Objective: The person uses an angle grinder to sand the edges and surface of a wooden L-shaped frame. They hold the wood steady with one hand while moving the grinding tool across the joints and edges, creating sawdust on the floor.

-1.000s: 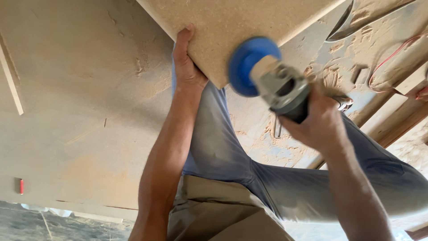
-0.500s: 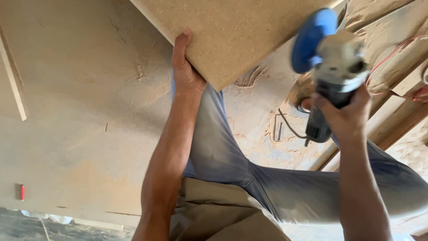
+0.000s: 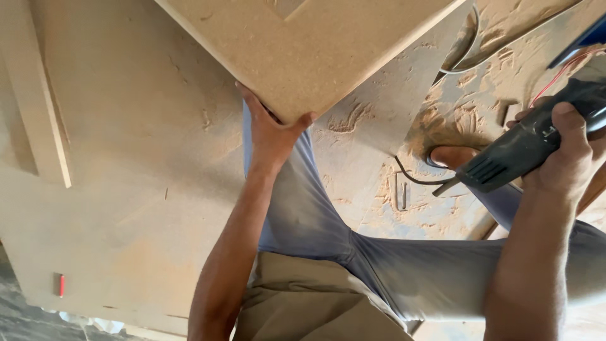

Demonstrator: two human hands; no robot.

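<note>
From my head camera, my left hand [image 3: 273,136] grips the lower corner of the fibreboard panel [image 3: 309,47], fingers under it and thumb on its edge, holding it tilted above the dusty surface [image 3: 126,158]. My right hand [image 3: 568,158] is closed around the dark body of the power sander [image 3: 524,148], well apart from the panel, towards the right edge of the surface.
</note>
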